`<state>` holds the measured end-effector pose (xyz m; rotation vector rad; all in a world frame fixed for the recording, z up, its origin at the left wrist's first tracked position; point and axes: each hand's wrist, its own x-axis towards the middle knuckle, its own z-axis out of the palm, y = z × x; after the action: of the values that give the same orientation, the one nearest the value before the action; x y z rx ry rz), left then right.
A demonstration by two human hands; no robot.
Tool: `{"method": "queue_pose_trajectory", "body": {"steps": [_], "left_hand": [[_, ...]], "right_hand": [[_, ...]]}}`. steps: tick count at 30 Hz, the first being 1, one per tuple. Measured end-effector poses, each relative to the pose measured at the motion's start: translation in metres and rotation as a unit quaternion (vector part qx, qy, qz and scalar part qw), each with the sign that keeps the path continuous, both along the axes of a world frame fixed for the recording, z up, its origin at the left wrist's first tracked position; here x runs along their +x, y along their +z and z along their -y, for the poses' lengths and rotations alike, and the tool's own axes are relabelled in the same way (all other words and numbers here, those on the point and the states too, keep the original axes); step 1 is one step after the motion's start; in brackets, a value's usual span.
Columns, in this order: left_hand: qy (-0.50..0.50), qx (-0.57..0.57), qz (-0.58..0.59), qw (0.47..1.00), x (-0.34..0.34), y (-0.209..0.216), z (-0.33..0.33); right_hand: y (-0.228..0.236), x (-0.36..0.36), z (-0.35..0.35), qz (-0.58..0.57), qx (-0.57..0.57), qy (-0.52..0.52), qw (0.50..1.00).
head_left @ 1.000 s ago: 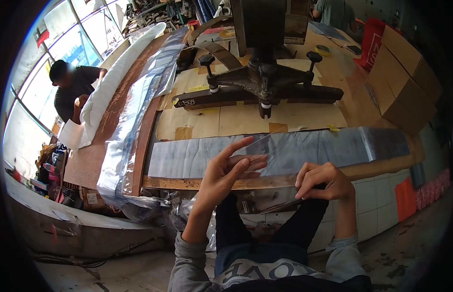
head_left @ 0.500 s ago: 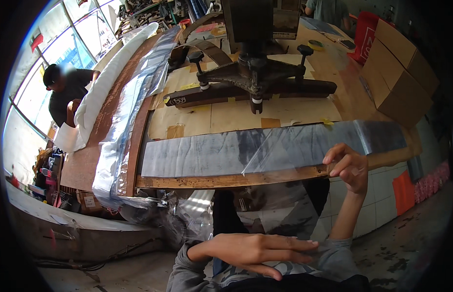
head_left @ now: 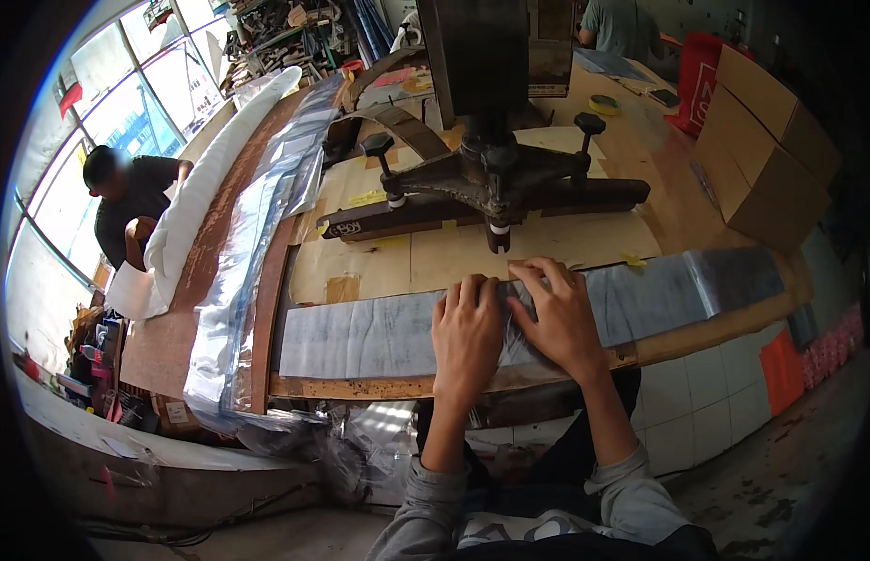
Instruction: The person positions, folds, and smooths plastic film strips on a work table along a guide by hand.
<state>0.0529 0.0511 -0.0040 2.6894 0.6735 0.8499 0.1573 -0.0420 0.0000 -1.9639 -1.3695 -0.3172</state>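
Both my hands rest on a long strip of cloudy grey-blue plastic sheeting along the table's near edge. My left hand is palm down, its fingers stretched toward the strip's far edge. Just right of it, my right hand has bent fingers at that edge, its thumb apart and pointing toward the left hand. Between the hands, glossy creased clear film shows; my hands hide much of it. Beyond my fingertips stands a dark metal press head with a crossbar, raised knobs and a long dark bar.
Folded clear film and a white roll lie left, where a person works. Cardboard boxes, a red bag and yellow tape sit right. Another person is at the back.
My left hand has moved up from near my body onto the strip. My right hand has come left and lowered beside it. The clear film that hung before me now lies under my hands.
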Motion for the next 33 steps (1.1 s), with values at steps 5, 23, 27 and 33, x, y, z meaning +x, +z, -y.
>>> {"method": "queue_pose_trajectory", "body": {"steps": [5,23,27,33], "left_hand": [[-0.001,0.024,0.014,1.000,-0.0023,0.0015,0.0028],[-0.021,0.014,0.008,1.000,0.0003,-0.0030,0.0050],[-0.001,-0.001,0.013,1.000,0.0014,0.0024,0.0063],[0.005,-0.014,-0.011,1.000,-0.0003,0.0044,0.0059]], "right_hand": [[0.0001,-0.0040,0.0078,0.045,-0.064,-0.049,0.996],[-0.0003,-0.0005,0.0077,0.033,-0.049,-0.024,0.998],[0.0026,-0.0024,0.0070,0.031,-0.049,-0.025,0.998],[0.0038,-0.0034,0.0061,0.008,-0.064,-0.014,0.998]]}}
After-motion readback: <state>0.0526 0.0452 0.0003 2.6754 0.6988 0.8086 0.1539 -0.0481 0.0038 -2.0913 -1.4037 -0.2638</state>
